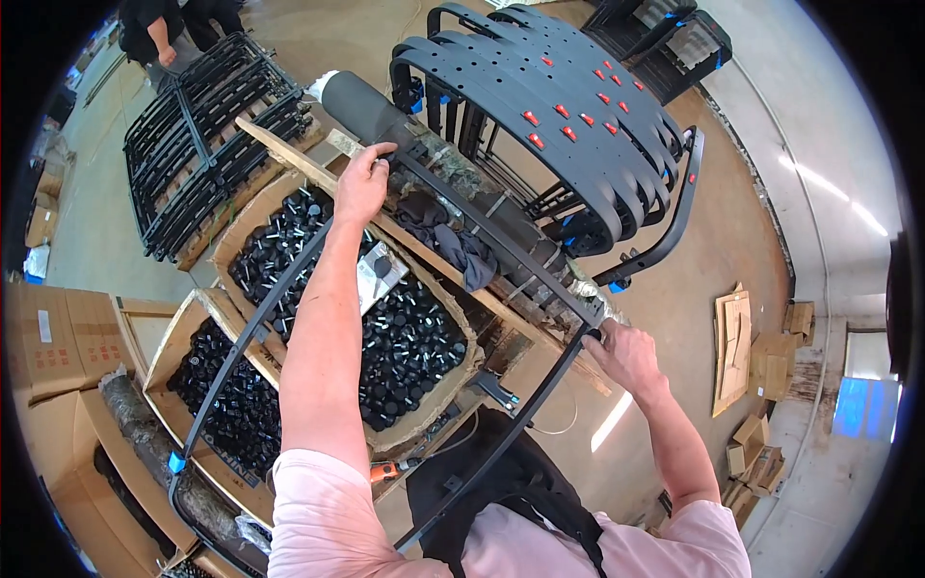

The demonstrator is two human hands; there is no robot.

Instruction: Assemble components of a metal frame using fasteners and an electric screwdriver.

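A black metal tube frame (511, 248) lies across a padded beam in front of me, its two long side bars running back toward my body. At the far left corner, my left hand (362, 185) is closed over the tube with bent fingers. My right hand (628, 358) grips the near right corner. Beside its thumb is a small dark round piece, partly hidden by the fingers. Under my left arm, a cardboard box (469, 358) holds many black round feet with metal bolts (409, 352). A pale card or packet (379, 275) lies on them.
Curved black frames with red tabs (540, 96) are stacked beyond the beam. Dark cloth (443, 236) lies along the beam. A second box of black parts (226, 405), an orange-handled tool (385, 470) and a power tool (496, 390) are near me. Another person (159, 34) stands far left by flat frames (207, 144).
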